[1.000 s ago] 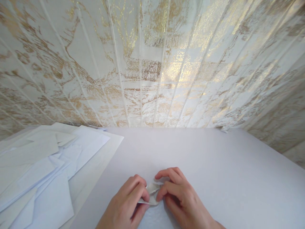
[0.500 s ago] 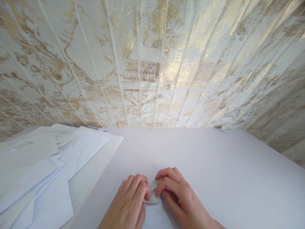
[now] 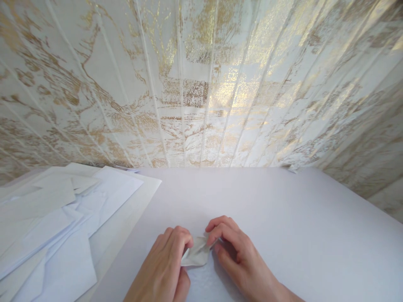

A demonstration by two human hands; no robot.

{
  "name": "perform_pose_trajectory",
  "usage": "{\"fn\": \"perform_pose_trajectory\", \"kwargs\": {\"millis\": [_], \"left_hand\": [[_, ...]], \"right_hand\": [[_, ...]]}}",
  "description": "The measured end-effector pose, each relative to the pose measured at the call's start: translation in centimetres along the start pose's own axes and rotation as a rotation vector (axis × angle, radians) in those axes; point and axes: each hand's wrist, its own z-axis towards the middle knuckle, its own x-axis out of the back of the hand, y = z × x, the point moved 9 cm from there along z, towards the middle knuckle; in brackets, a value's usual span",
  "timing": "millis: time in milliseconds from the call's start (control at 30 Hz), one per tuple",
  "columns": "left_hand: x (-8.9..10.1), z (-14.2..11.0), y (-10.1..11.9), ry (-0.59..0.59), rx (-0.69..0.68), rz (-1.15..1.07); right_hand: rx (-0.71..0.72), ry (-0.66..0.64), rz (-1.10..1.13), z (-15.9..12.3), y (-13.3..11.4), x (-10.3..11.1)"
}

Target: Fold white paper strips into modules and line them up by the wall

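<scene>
**Left hand (image 3: 166,260) and right hand (image 3: 239,256) at work on a small folded paper (image 3: 197,253)**

We find the folded paper low in the view, near the middle, between our two hands and just above the pale tabletop (image 3: 283,222) or resting on it; we cannot tell which. It is greyish white, with creases across its face and a fairly straight lower edge.

Our left hand comes in from the lower left, fingers curled and lying close together, the index fingertip by the paper's left edge. The thumb sits lower, close to the bottom left corner. We cannot tell whether finger and thumb grip the paper, since the knuckles cover that part.

Our right hand reaches in from the lower right. Its index finger and thumb are closed on the paper's right edge, and the middle finger arches above them.

Well to our left lies a loose pile of paper sheets (image 3: 63,247), white and grey, overlapping at various angles on a larger white sheet (image 3: 116,235). At the far edge we see a small crumpled scrap (image 3: 294,168), right of centre. Behind everything rises a white wall covering (image 3: 201,92) with a shiny gold pattern.
</scene>
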Motion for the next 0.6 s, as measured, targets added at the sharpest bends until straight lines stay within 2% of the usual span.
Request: {"fn": "perform_pose_trajectory", "kwargs": {"millis": [133, 233, 333, 467, 600], "left_hand": [[0.8, -0.1, 0.5, 0.021, -0.090, 0.062], [0.9, -0.3, 0.7, 0.042, -0.127, 0.110], [0.4, -0.4, 0.1, 0.028, -0.086, 0.092], [-0.6, -0.3, -0.5, -0.062, -0.048, 0.070], [-0.5, -0.2, -0.6, -0.079, -0.039, 0.086]], "right_hand": [[-0.056, 0.060, 0.027, -0.1, 0.9, 0.6], [-0.077, 0.057, 0.040, -0.1, 1.1, 0.5], [-0.064, 0.034, 0.071, -0.1, 0.9, 0.2], [-0.059, 0.006, 0.077, 0.0, 0.9, -0.1], [-0.046, 0.034, 0.055, 0.0, 1.0, 0.2]]}}
